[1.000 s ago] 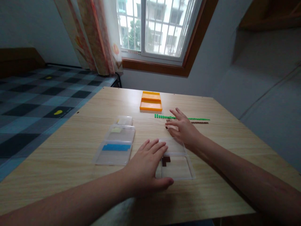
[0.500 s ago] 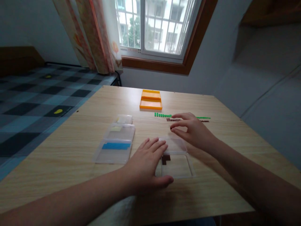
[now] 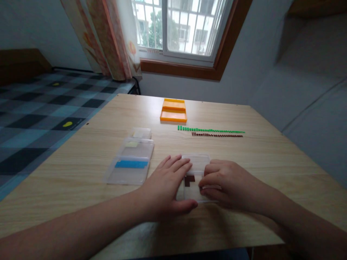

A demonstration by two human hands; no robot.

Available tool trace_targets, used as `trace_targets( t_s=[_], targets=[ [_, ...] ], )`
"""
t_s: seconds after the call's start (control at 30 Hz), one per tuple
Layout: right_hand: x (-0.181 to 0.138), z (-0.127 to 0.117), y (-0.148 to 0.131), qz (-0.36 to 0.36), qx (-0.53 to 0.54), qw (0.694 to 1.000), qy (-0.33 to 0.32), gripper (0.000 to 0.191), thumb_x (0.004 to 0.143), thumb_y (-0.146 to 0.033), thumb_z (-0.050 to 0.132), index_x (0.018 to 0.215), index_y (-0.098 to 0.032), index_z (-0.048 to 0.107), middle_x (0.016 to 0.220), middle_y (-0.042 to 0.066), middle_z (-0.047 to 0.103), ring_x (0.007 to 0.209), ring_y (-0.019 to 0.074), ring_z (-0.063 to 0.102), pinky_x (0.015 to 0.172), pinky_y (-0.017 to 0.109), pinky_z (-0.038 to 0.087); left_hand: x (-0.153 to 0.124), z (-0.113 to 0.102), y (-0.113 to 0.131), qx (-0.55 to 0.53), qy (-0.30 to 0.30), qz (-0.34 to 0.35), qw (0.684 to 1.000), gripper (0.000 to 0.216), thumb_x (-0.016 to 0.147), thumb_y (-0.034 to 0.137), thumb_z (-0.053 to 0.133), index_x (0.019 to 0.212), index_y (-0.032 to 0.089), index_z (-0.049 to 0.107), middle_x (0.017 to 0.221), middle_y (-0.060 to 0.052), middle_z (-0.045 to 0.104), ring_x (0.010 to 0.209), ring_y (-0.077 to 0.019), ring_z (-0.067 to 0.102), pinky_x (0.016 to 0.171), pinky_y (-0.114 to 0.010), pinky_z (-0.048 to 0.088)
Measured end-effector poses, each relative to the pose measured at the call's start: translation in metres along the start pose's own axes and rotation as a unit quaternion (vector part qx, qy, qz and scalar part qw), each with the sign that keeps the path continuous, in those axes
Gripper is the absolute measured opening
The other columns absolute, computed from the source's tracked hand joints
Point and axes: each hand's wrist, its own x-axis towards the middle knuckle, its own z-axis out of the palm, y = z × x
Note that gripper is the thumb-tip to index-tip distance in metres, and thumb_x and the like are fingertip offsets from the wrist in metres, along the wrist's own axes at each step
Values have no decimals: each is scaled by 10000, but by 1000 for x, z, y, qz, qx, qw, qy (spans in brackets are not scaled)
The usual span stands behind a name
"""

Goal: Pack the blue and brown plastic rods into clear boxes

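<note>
An opened clear plastic case (image 3: pixel 195 196) lies in front of me, hinged lid folded back. Several dark brown tiles (image 3: pixel 189 179) form a small block at the upper left of its tray. My left hand (image 3: pixel 169 187) rests flat with spread fingers along the case's left side. Over the tray's right part, my right hand (image 3: pixel 225 180) pinches a small brown tile between thumb and fingertips; most of that tile is hidden. Farther back runs a row of small brown tiles (image 3: pixel 217 135), and behind it a row of green tiles (image 3: pixel 211 130).
On the left lies another open clear case (image 3: pixel 127 177) with a blue strip (image 3: pixel 131 164) in it and a smaller clear box (image 3: pixel 141 133) behind. An open orange case (image 3: pixel 173 119) stands near the table's back edge. A bed (image 3: pixel 35 115) adjoins the left side.
My right hand has come from beside the tile rows back toward me, with the small brown tile, to over the clear case. My left hand stays on the case.
</note>
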Motion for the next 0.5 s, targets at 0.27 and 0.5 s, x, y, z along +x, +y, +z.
trace_targets(
  t_s=[0.27, 0.5],
  targets=[
    [-7, -10, 11, -66, 44, 997, 1, 208, 992, -192, 592, 973, -217, 798, 845, 34, 697, 748, 145, 606, 695, 282, 414, 0, -1, 0, 13, -2, -2, 1000, 941, 789, 586, 768, 1554, 145, 440, 1661, -151, 362, 1559, -375, 266, 1280, -572, 177],
    [-6, -3, 9, -75, 40, 996, -25, 206, 982, -189, 588, 965, -219, 790, 805, 24, 663, 710, 134, 587, 661, 265, 403, 0, -2, 2, 13, -6, 0, 1000, 948, 795, 600, 761, 1554, 132, 439, 1658, -162, 362, 1558, -378, 270, 1277, -575, 179]
  ],
)
